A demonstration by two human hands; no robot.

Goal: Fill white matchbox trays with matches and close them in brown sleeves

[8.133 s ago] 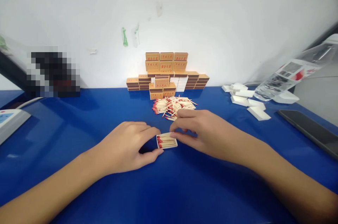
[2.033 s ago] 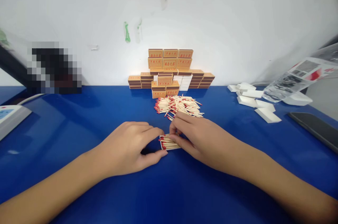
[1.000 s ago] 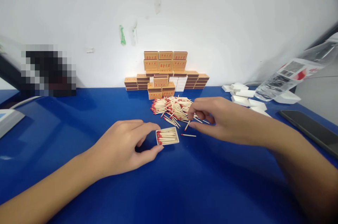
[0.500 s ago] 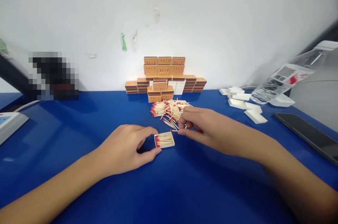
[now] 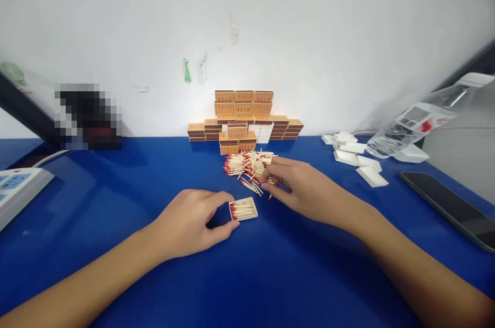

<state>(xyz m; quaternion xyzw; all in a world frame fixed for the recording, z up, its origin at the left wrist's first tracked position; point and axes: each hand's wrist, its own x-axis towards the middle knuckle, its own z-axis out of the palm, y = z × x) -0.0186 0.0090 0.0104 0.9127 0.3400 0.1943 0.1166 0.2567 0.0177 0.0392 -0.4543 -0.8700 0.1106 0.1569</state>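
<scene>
Left hand (image 5: 188, 220) fingers clasp a small white cardboard tray of matches (image 5: 243, 209); right hand (image 5: 303, 190) fingers pinch loose red-tipped wooden matches (image 5: 246, 164).

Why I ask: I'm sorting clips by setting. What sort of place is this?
Probably a small hand-packing workbench: matchboxes stacked against the wall, a loose pile of matches on the blue table, empty white trays to the right, and the left hand steadying a part-filled tray.
</scene>
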